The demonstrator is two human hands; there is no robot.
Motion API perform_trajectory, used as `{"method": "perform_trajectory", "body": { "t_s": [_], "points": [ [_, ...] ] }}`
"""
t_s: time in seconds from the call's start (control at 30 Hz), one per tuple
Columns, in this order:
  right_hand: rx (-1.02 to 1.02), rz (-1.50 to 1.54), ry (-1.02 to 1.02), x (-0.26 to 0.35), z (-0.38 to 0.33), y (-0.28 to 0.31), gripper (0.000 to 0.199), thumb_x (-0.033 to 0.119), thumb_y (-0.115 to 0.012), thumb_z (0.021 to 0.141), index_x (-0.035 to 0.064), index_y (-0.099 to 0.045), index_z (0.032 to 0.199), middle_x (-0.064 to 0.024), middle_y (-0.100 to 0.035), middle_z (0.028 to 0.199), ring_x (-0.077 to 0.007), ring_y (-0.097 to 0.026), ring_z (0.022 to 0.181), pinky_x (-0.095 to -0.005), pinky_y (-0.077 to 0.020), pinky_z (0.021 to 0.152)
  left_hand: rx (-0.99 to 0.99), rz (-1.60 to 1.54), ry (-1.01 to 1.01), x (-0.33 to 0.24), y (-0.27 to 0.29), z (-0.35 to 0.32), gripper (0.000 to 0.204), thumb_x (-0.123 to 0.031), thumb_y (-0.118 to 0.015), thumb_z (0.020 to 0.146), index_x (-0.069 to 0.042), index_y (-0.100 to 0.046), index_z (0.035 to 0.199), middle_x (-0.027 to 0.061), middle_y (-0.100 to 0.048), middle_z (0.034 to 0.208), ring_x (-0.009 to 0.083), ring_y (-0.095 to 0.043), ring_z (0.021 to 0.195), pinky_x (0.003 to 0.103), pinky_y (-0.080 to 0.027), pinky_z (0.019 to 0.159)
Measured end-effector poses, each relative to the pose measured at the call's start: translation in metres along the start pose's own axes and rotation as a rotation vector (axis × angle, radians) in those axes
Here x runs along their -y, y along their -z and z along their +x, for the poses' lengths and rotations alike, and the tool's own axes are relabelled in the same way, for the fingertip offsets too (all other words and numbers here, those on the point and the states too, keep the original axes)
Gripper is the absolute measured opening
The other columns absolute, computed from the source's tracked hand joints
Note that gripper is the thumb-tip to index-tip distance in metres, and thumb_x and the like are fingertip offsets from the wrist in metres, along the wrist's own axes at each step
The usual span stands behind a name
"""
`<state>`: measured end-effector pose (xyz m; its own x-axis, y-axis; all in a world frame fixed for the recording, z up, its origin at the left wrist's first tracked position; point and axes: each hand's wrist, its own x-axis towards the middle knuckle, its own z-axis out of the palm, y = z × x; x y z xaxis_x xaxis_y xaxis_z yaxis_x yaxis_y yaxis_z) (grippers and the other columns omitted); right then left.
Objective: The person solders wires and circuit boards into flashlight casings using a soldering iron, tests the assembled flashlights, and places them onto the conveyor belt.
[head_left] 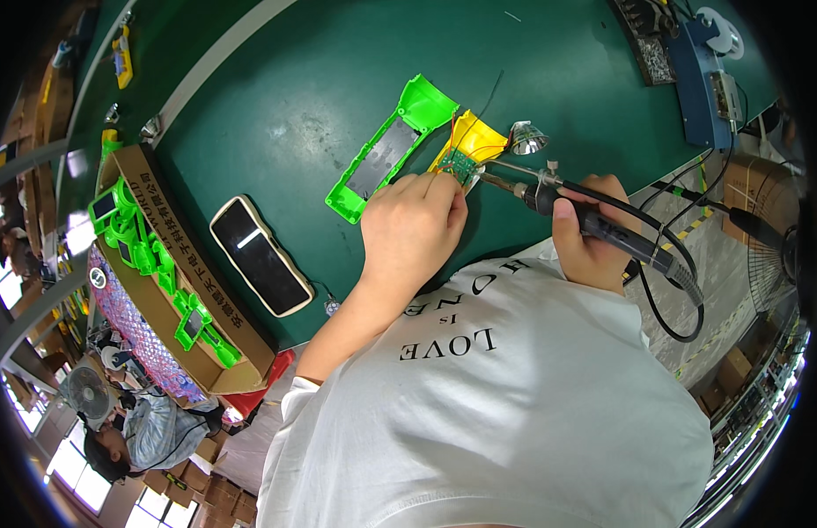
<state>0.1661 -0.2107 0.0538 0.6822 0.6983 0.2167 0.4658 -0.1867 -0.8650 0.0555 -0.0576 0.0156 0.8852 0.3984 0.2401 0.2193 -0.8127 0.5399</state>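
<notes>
While right hand (589,238) grips soldering iron (593,216), left hand (413,229) pinches circuit board (460,165) — brown carton (175,264) left.

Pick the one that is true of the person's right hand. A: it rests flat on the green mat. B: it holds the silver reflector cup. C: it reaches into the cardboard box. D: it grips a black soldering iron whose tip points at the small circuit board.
D: the right hand is wrapped round the black soldering iron, whose tip meets the small circuit board that the left hand steadies.
</notes>
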Motion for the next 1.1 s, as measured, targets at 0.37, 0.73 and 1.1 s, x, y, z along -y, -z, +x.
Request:
{"method": "perform_trajectory", "body": {
  "t_s": [0.37, 0.73, 1.1],
  "points": [
    [0.065, -0.056, -0.020, -0.002, -0.001, 0.002, 0.018, 0.016, -0.056, 0.083, -0.0001, -0.051, 0.076, -0.0068, -0.046, 0.059, -0.0136, -0.045, 0.051, -0.0282, -0.0366, 0.048, -0.005, -0.009, 0.006, 0.000, 0.000, 0.000, 0.011, -0.006, -0.066, 0.063, -0.009, -0.056, 0.065, 0.0017, -0.053, 0.055, 0.0202, -0.054, 0.051, 0.031, -0.042, 0.048],
    [0.076, -0.061, -0.006, -0.001, -0.003, 0.003, 0.024, 0.016, -0.059, 0.082, -0.0031, -0.048, 0.092, -0.0054, -0.052, 0.067, -0.0091, -0.049, 0.057, -0.0246, -0.0403, 0.052, 0.004, -0.017, 0.004, 0.003, 0.002, 0.000, 0.011, -0.006, -0.067, 0.063, -0.009, -0.057, 0.066, 0.0016, -0.053, 0.056, 0.0196, -0.054, 0.051, 0.031, -0.041, 0.047],
    [0.057, -0.061, -0.037, 0.000, -0.002, 0.001, 0.022, 0.016, -0.059, 0.082, -0.0029, -0.048, 0.086, -0.0040, -0.049, 0.061, -0.0091, -0.047, 0.054, -0.0253, -0.0392, 0.050, -0.001, -0.028, 0.007, 0.003, 0.000, -0.001, 0.011, -0.006, -0.067, 0.063, -0.009, -0.058, 0.068, 0.0013, -0.054, 0.057, 0.0191, -0.054, 0.052, 0.030, -0.042, 0.048]
  ]
}}
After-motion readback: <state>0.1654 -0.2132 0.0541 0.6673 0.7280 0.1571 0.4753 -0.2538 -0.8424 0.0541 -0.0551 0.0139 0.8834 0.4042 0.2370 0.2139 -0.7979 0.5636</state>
